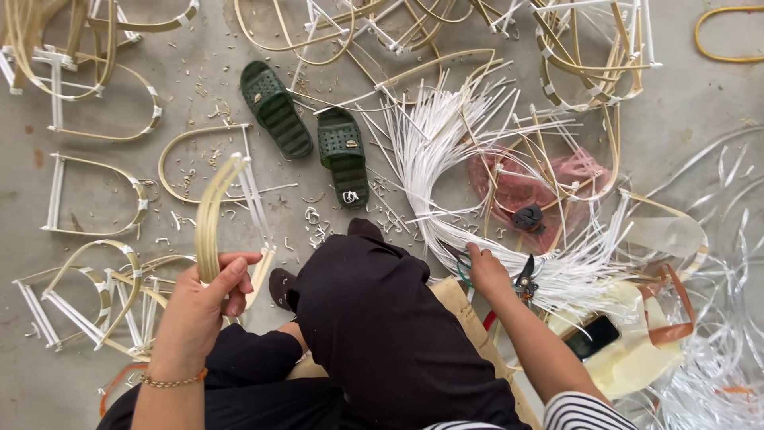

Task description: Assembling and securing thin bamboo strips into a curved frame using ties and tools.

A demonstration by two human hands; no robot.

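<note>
My left hand (203, 306) grips a bent bamboo arch frame (215, 211) with white binding, held upright above the floor. My right hand (485, 269) reaches into a curved bundle of white plastic strips (434, 171), fingers pinched on the strips beside a green loop. A pair of dark pliers (527, 279) lies just right of that hand. My legs in black trousers (374, 318) fill the lower middle.
Several finished bamboo arch frames (95, 195) lie across the concrete floor at left and top. Two green sandals (310, 131) sit ahead. A pink bag (549, 187), a black phone (593, 336) on a cream bag and clear strips (716, 239) lie right.
</note>
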